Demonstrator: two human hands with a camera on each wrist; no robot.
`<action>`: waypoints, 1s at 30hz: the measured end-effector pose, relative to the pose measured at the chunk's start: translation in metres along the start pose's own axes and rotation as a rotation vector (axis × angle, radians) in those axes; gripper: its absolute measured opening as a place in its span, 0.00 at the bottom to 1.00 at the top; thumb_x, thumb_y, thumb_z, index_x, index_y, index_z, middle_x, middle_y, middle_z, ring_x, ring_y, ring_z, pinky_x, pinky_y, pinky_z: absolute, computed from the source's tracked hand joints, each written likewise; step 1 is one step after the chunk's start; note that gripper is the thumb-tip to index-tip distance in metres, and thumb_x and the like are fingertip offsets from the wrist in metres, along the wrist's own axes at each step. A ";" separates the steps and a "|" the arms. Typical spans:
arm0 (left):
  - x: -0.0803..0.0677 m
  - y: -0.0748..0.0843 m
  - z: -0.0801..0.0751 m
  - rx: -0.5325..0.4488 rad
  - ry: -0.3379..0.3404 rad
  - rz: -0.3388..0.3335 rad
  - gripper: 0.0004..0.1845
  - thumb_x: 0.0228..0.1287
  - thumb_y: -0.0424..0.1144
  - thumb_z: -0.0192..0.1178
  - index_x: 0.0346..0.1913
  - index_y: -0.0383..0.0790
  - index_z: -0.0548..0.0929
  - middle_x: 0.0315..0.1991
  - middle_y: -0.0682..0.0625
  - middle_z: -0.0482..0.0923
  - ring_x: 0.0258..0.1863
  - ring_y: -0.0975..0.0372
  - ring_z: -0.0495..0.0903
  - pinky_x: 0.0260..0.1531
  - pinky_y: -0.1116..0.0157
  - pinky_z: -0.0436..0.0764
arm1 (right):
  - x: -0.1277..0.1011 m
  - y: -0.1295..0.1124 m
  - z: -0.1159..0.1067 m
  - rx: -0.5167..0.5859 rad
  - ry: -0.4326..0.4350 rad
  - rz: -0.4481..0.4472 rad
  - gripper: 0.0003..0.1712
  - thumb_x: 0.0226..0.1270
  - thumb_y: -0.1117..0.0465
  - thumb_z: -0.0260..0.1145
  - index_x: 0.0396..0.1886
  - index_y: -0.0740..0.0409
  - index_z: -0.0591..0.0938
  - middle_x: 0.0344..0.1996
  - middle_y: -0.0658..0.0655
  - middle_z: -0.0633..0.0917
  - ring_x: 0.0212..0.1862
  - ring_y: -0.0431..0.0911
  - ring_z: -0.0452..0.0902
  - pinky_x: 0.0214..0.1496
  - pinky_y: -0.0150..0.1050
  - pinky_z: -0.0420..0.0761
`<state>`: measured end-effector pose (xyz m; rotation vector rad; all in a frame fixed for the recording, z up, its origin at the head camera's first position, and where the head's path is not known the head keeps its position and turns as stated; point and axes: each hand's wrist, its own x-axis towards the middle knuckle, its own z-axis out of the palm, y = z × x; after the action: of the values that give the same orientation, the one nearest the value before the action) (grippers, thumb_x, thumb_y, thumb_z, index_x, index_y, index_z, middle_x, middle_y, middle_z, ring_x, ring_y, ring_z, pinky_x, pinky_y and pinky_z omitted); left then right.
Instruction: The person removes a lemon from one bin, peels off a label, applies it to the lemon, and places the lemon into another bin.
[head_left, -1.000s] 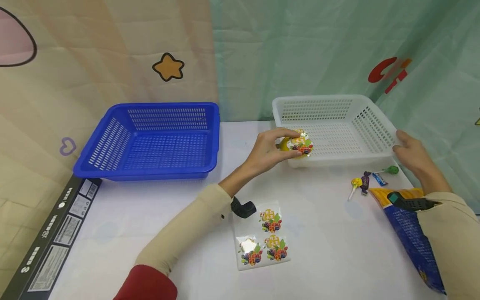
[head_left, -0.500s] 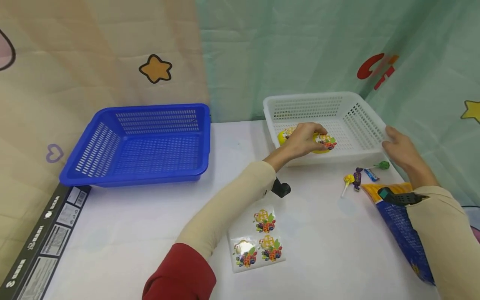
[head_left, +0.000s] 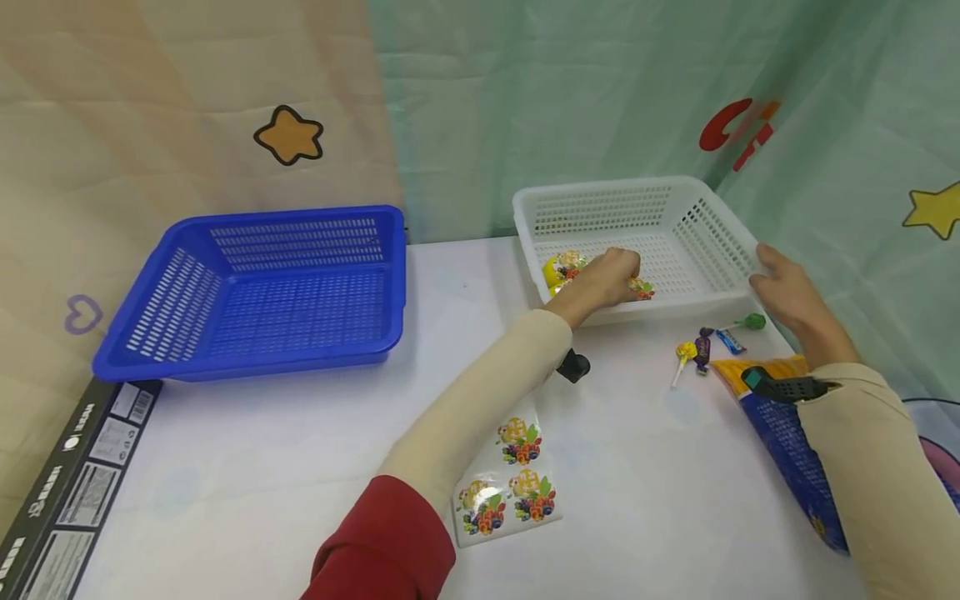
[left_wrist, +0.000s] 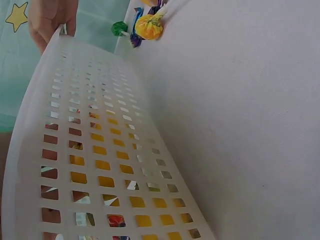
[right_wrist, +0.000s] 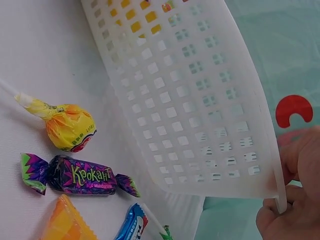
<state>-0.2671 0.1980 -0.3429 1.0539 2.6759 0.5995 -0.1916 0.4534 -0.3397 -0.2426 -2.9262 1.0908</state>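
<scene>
My left hand (head_left: 606, 277) reaches into the white basket (head_left: 693, 297), its fingers curled over a round yellow item with a fruit sticker (head_left: 643, 289) low behind the front wall. The hand covers most of that item. Left of it in the basket lie more yellow items with the same sticker (head_left: 562, 268). Yellow patches show through the basket wall (left_wrist: 100, 165) in the left wrist view. At the basket's front right corner my right hand (head_left: 795, 292) grips the rim, with thumb and fingers on either side of it in the right wrist view.
A blue basket (head_left: 247, 367) stands at the left. A sticker sheet (head_left: 506, 500) lies at the front middle. Near the white basket are a yellow lollipop (head_left: 686, 352), a purple-wrapped candy (right_wrist: 85, 175), a small blue packet (head_left: 729, 341), a green lollipop (head_left: 752, 321) and a blue-yellow bag (head_left: 787, 458).
My left hand has carried the yellow item over the white basket's left side and lowered it inside. The right hand keeps its grip on the rim. The whole view has shifted slightly.
</scene>
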 end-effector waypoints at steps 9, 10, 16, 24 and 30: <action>0.001 -0.007 0.000 0.024 -0.092 -0.076 0.15 0.70 0.35 0.59 0.58 0.41 0.78 0.57 0.51 0.77 0.54 0.64 0.75 0.51 0.72 0.76 | 0.008 -0.003 0.008 0.029 -0.009 -0.009 0.35 0.77 0.65 0.38 0.76 0.67 0.36 0.75 0.73 0.37 0.74 0.71 0.36 0.73 0.64 0.38; 0.000 -0.008 -0.001 0.021 -0.097 -0.078 0.15 0.70 0.35 0.58 0.58 0.40 0.78 0.57 0.51 0.77 0.54 0.64 0.75 0.51 0.72 0.76 | 0.009 -0.004 0.008 0.033 -0.010 -0.011 0.35 0.77 0.65 0.38 0.76 0.67 0.36 0.75 0.73 0.37 0.74 0.71 0.36 0.73 0.65 0.38; -0.002 -0.010 -0.005 0.033 -0.100 -0.068 0.16 0.70 0.34 0.58 0.59 0.41 0.78 0.59 0.52 0.77 0.52 0.64 0.76 0.51 0.71 0.76 | 0.011 -0.006 0.009 0.047 -0.017 -0.002 0.35 0.78 0.65 0.37 0.77 0.64 0.35 0.75 0.75 0.41 0.71 0.74 0.46 0.71 0.67 0.43; -0.024 -0.016 -0.034 -0.009 -0.006 0.046 0.22 0.68 0.47 0.63 0.60 0.41 0.77 0.62 0.50 0.72 0.59 0.63 0.71 0.54 0.71 0.73 | 0.013 -0.005 0.010 0.057 -0.036 -0.006 0.35 0.78 0.64 0.37 0.77 0.64 0.35 0.74 0.75 0.41 0.72 0.74 0.45 0.72 0.67 0.43; -0.083 -0.029 -0.067 -0.064 0.121 0.159 0.19 0.69 0.47 0.61 0.57 0.40 0.79 0.63 0.49 0.72 0.59 0.59 0.72 0.55 0.68 0.74 | 0.012 0.000 0.005 0.026 -0.033 0.000 0.35 0.78 0.63 0.36 0.77 0.64 0.34 0.75 0.73 0.37 0.74 0.72 0.36 0.72 0.66 0.37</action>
<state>-0.2464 0.1016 -0.2929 1.2595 2.6699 0.7969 -0.2035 0.4524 -0.3442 -0.2264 -2.9384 1.1439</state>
